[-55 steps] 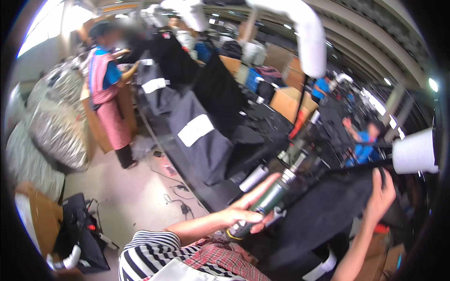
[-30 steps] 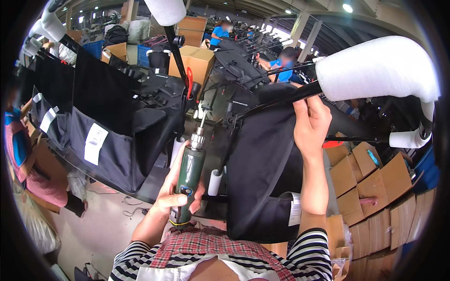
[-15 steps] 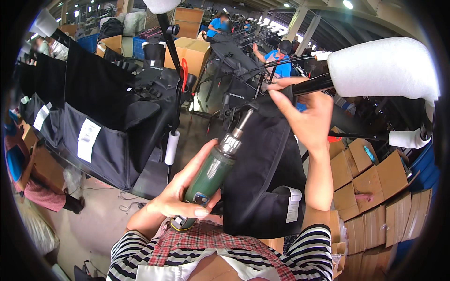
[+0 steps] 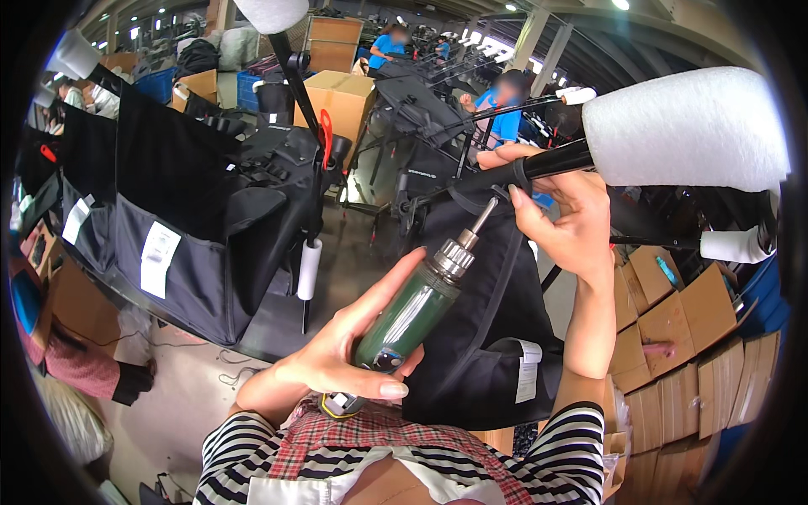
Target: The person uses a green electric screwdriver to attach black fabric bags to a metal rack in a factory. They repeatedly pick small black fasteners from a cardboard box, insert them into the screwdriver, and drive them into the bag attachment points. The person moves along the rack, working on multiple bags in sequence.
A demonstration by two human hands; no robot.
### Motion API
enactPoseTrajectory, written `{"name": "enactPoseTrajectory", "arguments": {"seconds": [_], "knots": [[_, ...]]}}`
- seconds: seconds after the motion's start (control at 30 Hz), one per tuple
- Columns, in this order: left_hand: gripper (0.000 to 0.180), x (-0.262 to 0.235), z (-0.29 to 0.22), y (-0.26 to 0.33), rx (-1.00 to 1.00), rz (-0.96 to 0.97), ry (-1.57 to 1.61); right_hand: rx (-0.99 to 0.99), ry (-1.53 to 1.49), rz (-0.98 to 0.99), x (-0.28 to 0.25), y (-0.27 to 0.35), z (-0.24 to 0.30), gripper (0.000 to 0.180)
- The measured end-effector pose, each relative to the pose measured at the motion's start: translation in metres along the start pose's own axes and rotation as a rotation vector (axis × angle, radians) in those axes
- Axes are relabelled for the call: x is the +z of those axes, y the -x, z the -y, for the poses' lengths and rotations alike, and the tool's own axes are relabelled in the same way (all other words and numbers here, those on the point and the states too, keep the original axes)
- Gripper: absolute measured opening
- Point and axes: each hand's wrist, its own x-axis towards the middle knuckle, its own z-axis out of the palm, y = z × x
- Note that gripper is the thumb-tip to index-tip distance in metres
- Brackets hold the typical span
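Observation:
My left hand [image 4: 332, 349] is wrapped round a green electric screwdriver [image 4: 410, 313], its bit [image 4: 486, 215] tilted up and to the right. The tip is close to a black strap loop [image 4: 522, 175] round a black frame tube [image 4: 562, 158]. With its fingers behind the tube and its thumb in front by the strap, my right hand [image 4: 576, 215] grips the tube. Whether a screw sits at the bit tip is too small to tell. Black fabric [image 4: 471, 311] with a white label [image 4: 528, 370] hangs below the tube. White foam [image 4: 686, 126] sleeves the tube's right end.
Another black fabric frame [image 4: 177, 244] stands at left, with a red strap [image 4: 326, 139] on its upright. Cardboard boxes [image 4: 682, 320] are stacked at right. A co-worker in blue [image 4: 502, 118] stands beyond the frames; another person's sleeve [image 4: 80, 370] shows at far left.
The screwdriver has moved right and slightly down, with its bit tip nearer my right hand. My right hand has shifted slightly right and down, its thumb now at the strap.

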Motion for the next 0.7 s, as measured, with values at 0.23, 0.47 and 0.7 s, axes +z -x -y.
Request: {"name": "enactPoseTrajectory", "arguments": {"seconds": [0.23,0.47,0.7], "knots": [[0.116,0.009,0.005,-0.005,0.049,-0.018,-0.062,0.035,-0.021,0.007,0.002,0.0,0.005,0.031],[0.116,0.014,0.01,-0.005,0.086,-0.027,-0.077,0.033,-0.033,-0.137,0.013,0.001,0.005,0.029],[0.116,0.022,0.011,-0.005,0.103,-0.053,-0.095,0.045,-0.024,-0.185,0.021,0.003,0.004,0.033]]}}
